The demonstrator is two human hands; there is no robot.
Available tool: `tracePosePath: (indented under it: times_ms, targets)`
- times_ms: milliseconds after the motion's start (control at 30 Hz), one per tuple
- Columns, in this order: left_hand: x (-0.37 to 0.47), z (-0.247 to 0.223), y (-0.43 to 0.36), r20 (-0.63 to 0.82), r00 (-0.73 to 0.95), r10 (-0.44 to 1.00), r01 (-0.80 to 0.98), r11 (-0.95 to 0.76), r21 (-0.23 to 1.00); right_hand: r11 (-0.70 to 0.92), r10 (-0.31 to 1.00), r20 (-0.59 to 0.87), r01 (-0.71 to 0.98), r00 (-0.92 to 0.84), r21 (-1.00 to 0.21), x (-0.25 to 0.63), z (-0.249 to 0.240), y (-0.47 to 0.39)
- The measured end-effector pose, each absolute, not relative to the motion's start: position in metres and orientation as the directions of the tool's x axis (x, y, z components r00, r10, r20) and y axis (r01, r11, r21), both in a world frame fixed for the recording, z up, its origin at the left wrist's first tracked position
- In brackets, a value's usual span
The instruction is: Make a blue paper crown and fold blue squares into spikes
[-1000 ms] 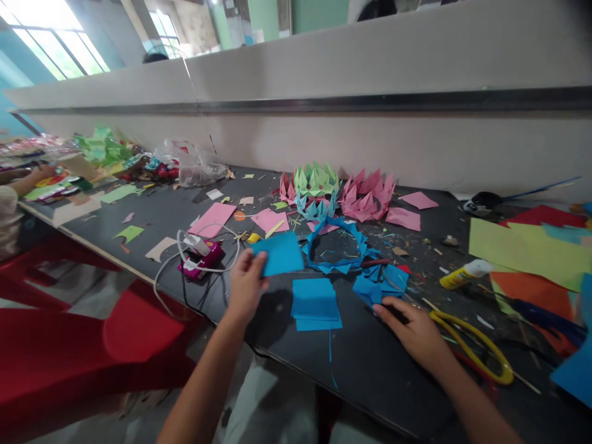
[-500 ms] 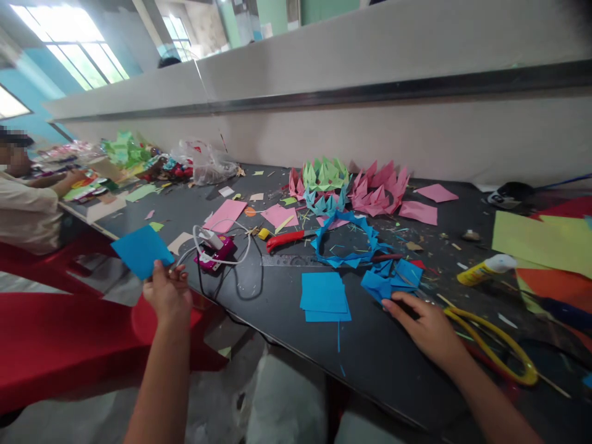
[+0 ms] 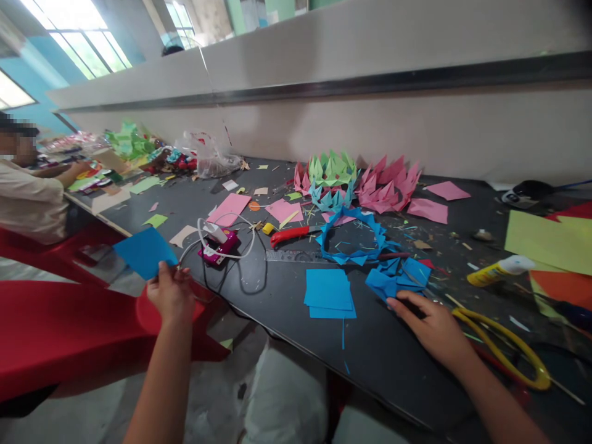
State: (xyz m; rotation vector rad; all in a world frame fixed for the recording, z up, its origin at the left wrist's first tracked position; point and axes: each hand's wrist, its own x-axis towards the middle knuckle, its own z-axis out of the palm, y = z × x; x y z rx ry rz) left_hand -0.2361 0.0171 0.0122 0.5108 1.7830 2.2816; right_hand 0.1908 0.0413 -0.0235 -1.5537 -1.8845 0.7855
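Two bare hands are at work in the head view. The left hand (image 3: pixel 171 296), at the lower left of the frame, has its fingers clamped on one corner of a square blue sheet (image 3: pixel 145 251), which is held up in the air. Just right of this hand, a purple power strip (image 3: pixel 217 250) with a white plug lies on the bench (image 3: pixel 287 302).

At the lower right, the right hand (image 3: pixel 432 327) touches with thumb and forefinger the lower edge of a folded blue paper (image 3: pixel 383 283); whether these fingers pinch it, I cannot tell. Between the hands, at the centre, lies a small stack of blue sheets (image 3: pixel 328 291). Above it in the frame is a spiky blue paper ring (image 3: pixel 380 231), with a red knife (image 3: pixel 290 235) on its left side and a clear ruler (image 3: pixel 293 256) below the knife. Behind the ring stand pink crowns (image 3: pixel 393 188) and a green crown (image 3: pixel 330 171). A yellow glue stick (image 3: pixel 497 271) lies at the right. Another person (image 3: pixel 28 197) sits at the left edge.
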Motion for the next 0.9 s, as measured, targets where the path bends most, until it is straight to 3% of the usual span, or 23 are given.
tracePosePath:
  times_ms: [233, 533, 733, 800, 900]
  targets:
    - [-0.209, -0.011, 0.020, 0.102, -0.923, 0.371, -0.009, -0.286, 0.958, 0.149, 0.987, 0.067, 0.648, -0.149, -0.747, 0.190, -0.023, 0.041]
    - [-0.187, 0.004, 0.012, 0.153, -0.927, 0.341, 0.040, -0.316, 0.948, 0.128, 0.989, 0.047, 0.652, -0.140, -0.748, 0.191, -0.025, 0.041]
    - [-0.151, 0.007, 0.018, 0.135, -0.846, 0.516, -0.037, -0.309, 0.950, 0.158, 0.984, 0.067, 0.654, -0.162, -0.740, 0.191, -0.025, 0.041]
    - [-0.152, 0.018, 0.026, 0.107, -0.878, 0.467, -0.060, -0.330, 0.942, 0.156, 0.986, 0.075, 0.653, -0.150, -0.741, 0.191, -0.023, 0.041]
    - [-0.180, 0.051, 0.034, 0.130, -0.952, 0.278, 0.002, -0.418, 0.908, 0.142, 0.989, 0.074, 0.649, -0.131, -0.747, 0.190, -0.020, 0.042]
